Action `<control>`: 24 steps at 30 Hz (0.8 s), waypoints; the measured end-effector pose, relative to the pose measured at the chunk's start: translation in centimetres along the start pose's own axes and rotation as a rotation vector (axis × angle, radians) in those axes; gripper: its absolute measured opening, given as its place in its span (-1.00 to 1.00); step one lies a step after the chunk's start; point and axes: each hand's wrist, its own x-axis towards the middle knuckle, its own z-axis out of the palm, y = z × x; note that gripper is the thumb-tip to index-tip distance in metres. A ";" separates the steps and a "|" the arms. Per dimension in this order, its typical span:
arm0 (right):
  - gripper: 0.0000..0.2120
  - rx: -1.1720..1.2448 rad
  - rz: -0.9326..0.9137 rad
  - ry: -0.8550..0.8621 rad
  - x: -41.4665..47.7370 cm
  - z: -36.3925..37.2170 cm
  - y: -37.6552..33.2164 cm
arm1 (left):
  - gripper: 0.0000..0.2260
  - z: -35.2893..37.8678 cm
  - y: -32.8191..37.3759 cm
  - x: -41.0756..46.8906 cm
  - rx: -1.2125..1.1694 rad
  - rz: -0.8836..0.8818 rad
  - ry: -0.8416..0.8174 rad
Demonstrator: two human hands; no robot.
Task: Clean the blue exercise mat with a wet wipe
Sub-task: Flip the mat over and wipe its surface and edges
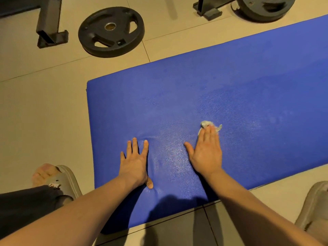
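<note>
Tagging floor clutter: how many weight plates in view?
2. One weight plate lies flat on the floor beyond the blue mat's far left corner; a second plate sits at the top right, cut off by the frame edge. Others may lie outside view.

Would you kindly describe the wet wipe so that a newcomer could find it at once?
Start at the big blue exercise mat on the tiled floor. The left hand presses bare mat; the wet wipe is the crumpled whitish wad under the fingertips of the right hand, the only pale thing on the mat.
</note>
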 end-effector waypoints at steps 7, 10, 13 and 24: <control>-0.16 0.032 -0.460 -0.016 -4.0 2.0 -7.2 | 0.47 -0.6 -0.5 0.2 0.033 0.027 -0.027; -0.15 -0.057 -0.384 -0.051 -1.9 1.3 -3.3 | 0.29 -1.8 -1.1 0.4 0.046 0.060 0.021; -0.10 -0.082 -0.125 -0.054 1.2 0.0 0.5 | 0.14 -3.3 -2.0 1.4 0.028 0.077 0.119; -0.14 0.039 -0.449 -0.037 -2.3 2.3 -8.6 | 0.55 -4.2 -1.5 5.0 0.023 -0.032 -0.062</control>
